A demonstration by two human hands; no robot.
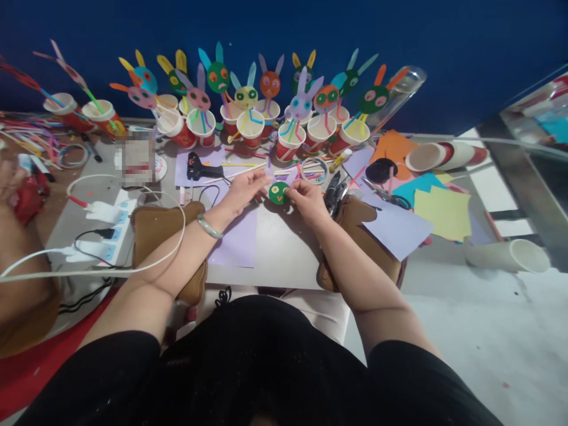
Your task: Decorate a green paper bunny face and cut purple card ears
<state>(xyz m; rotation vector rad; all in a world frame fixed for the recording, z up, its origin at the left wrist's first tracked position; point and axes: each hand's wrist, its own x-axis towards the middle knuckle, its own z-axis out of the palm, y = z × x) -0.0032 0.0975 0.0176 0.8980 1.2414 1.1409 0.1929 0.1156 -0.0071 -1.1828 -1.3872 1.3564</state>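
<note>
A round green paper face (278, 193) with a pale eye and a small orange beak-like piece is pinched at its right edge by my right hand (307, 200). Purple ear-like strips show just above it. My left hand (247, 190) is at the left of the face, fingers extended and apart; I cannot make out anything held in it. Beneath my left wrist lies a purple sheet (237, 239). A black glue gun (202, 168) rests on the table to the left of my left hand.
Several red-and-white cups (290, 145) with paper rabbit faces line the blue wall. Scissors (390, 195), coloured paper (444, 210) and a purple sheet (399, 228) lie right. A power strip (118, 231) with cables stands left. Another person's hand (9, 177) is at the far left.
</note>
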